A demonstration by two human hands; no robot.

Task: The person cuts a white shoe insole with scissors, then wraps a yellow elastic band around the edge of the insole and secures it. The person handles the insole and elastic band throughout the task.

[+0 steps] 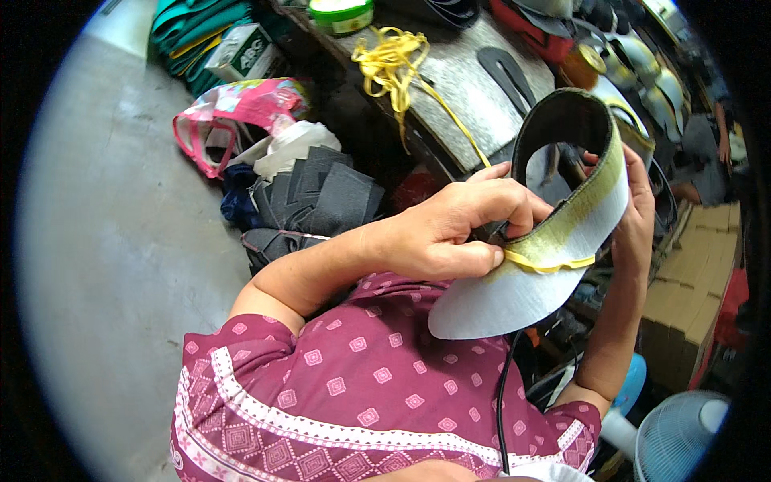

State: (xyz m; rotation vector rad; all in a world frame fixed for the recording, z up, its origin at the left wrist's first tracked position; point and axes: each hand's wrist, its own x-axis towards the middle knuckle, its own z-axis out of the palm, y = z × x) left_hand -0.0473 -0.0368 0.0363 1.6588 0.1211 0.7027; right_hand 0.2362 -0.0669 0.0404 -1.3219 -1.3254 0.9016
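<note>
Between my hands is a visor-shaped piece [522, 301] with a pale grey brim, an olive band and a dark lining around an oval opening. My left hand [458, 221] is closed on its left edge, the thumb pressing at the join of band and brim. A thin yellow ribbon [550, 265] crosses the outside of the piece from that thumb. My right hand [636, 213] grips the far right side of the band; part of its fingers are hidden behind it. More yellow ribbon [393, 64] lies tangled on the worktable, one strand running toward my left hand.
On the worktable [458, 104] are a black flat slotted piece [504, 74] and a green tub [341, 14]. Dark grey fabric pieces [321, 197] and a pink bag [217, 128] lie left. Cardboard [683, 281] and a fan [683, 438] stand right. Similar pieces [642, 60] sit far right.
</note>
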